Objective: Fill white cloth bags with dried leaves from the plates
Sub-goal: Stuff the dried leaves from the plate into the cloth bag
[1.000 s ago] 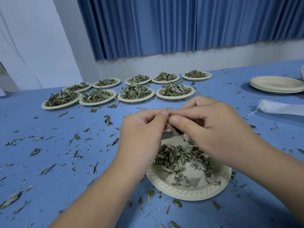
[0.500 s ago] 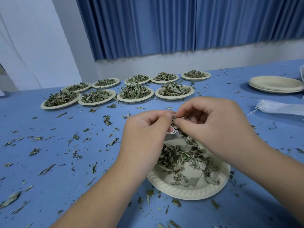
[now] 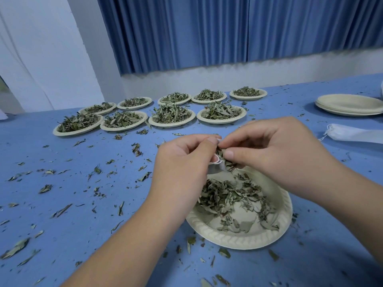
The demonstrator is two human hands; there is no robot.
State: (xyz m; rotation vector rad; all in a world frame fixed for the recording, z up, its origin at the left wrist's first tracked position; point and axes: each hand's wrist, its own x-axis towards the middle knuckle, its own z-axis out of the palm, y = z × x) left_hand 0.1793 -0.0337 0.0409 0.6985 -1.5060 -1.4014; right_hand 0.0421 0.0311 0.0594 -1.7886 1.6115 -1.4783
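Observation:
A cream paper plate lies near me with a thin layer of dried leaves on it. Above its far edge my left hand pinches the mouth of a small white cloth bag, most of which is hidden behind the hand. My right hand pinches a clump of dried leaves at the bag's opening, thumb and fingers curled round it. Another white cloth bag with a drawstring lies flat at the right.
Several plates heaped with dried leaves stand in two rows across the back of the blue table. A stack of empty plates sits at the far right. Loose leaf bits litter the table, mostly on the left.
My right hand has shifted slightly and now pushes a clump of leaves into the bag's mouth. My left hand keeps its pinch on the bag in nearly the same place.

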